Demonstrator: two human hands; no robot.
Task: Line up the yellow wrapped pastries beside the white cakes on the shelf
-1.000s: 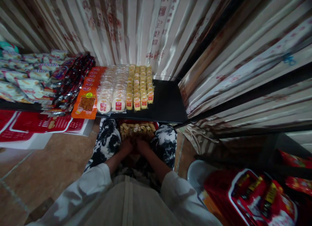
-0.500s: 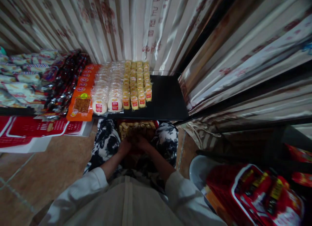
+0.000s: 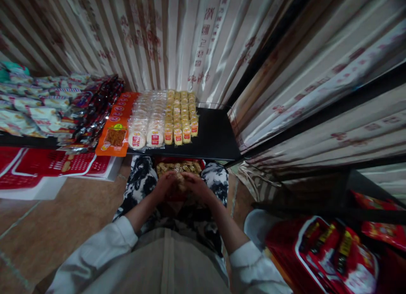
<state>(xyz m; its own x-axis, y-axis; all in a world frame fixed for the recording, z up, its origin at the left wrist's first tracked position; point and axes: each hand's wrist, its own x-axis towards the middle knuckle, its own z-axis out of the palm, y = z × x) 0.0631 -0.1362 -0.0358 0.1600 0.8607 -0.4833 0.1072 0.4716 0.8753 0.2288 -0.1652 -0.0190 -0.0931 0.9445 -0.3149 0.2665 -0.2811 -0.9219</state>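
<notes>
Between my knees is a red container [image 3: 203, 162] filled with small gold-wrapped snacks [image 3: 168, 167]. My left hand [image 3: 165, 185] is closed at the near side of it, fingers curled inward. Opposite, my right hand [image 3: 195, 184] is also closed, its fingertips almost meeting the left ones. Gold-wrapped snack packets [image 3: 180, 182] are held between the two hands; I cannot make out how many. Dim light hides the lower part of the container under my hands.
Ahead, a black shelf [image 3: 215, 131] carries rows of yellow packaged cakes [image 3: 178, 135], round white crackers [image 3: 155, 137], an orange snack bag [image 3: 114, 133] and dark packets [image 3: 91, 112]. Red baskets stand left [image 3: 72, 165] and right [image 3: 285, 247]. A patterned curtain [image 3: 177, 40] hangs behind.
My hands have risen from low among the gold-wrapped snacks, and gold packets now show between them. The hands are slightly farther apart. The camera view has shifted a little.
</notes>
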